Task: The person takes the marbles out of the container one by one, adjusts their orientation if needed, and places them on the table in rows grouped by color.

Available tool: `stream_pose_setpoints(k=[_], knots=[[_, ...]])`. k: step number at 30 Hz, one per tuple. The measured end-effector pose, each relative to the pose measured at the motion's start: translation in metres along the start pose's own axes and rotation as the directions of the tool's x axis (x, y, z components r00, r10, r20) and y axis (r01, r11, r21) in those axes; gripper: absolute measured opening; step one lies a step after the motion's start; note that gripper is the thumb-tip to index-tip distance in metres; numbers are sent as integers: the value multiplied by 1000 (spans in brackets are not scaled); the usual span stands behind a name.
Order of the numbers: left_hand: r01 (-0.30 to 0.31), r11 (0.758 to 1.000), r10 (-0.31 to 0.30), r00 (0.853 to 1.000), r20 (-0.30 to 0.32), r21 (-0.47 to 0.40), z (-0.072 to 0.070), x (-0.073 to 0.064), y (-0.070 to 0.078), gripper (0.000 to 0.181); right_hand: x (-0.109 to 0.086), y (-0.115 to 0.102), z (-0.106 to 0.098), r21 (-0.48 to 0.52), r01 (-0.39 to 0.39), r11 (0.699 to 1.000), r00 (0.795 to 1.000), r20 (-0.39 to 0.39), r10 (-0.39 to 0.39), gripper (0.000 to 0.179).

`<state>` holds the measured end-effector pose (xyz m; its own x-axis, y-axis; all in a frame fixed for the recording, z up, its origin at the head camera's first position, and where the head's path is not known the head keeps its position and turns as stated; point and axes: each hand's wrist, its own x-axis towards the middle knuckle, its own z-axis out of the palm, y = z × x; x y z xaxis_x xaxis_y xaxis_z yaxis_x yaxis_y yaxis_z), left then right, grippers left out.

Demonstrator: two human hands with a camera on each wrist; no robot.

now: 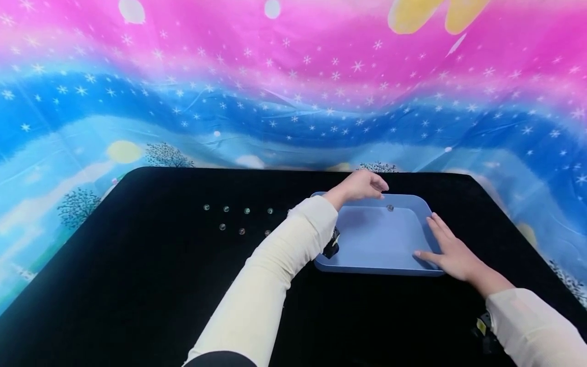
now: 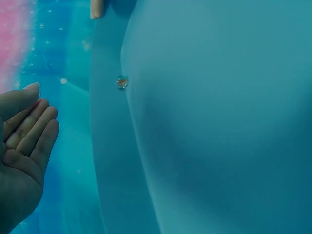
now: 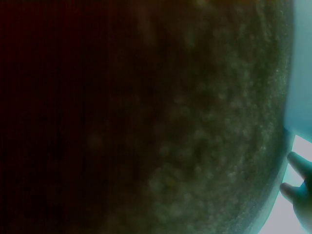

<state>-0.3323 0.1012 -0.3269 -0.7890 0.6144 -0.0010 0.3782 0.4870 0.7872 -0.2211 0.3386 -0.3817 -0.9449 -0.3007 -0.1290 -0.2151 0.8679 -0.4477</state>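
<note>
A blue tray [image 1: 382, 239] lies on the black table, with one clear glass marble [image 1: 390, 208] inside by its far wall. The same marble [image 2: 122, 82] shows a coloured core in the left wrist view. Over the tray's far rim hangs my left hand [image 1: 359, 184], fingers loosely bent. In its wrist view the left hand [image 2: 27, 156] holds nothing, and its palm and fingers show. At the right rim, my right hand [image 1: 456, 257] rests against the tray with straight, spread fingers, the thumb over the inner side. Part of the right hand [image 3: 303, 190] appears at its wrist view's edge.
Left of the tray, several glass marbles [image 1: 242, 231] lie in two rows on the black table [image 1: 137, 265]; my left sleeve [image 1: 279, 250] overlaps the rows' right end. A patterned pink and blue cloth [image 1: 293, 92] hangs behind the table's far edge.
</note>
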Motion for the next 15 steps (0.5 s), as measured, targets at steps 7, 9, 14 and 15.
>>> stream_pose_setpoints(k=[7,9,14,15], knots=[[-25,998,25,1000,4,63,12,6,-5,31,0,-1,-2,6,-16,1000,1000,10,16,95],[-43,996,43,999,6,78,16,7,-6,32,0,-1,-1,7,-18,1000,1000,8,17,95],[-46,993,44,999,22,111,24,12,-10,38,0,-1,0,9,-24,1000,1000,11,23,95],[-40,992,38,999,22,121,25,12,-10,39,0,-1,-1,10,-24,1000,1000,12,24,95]])
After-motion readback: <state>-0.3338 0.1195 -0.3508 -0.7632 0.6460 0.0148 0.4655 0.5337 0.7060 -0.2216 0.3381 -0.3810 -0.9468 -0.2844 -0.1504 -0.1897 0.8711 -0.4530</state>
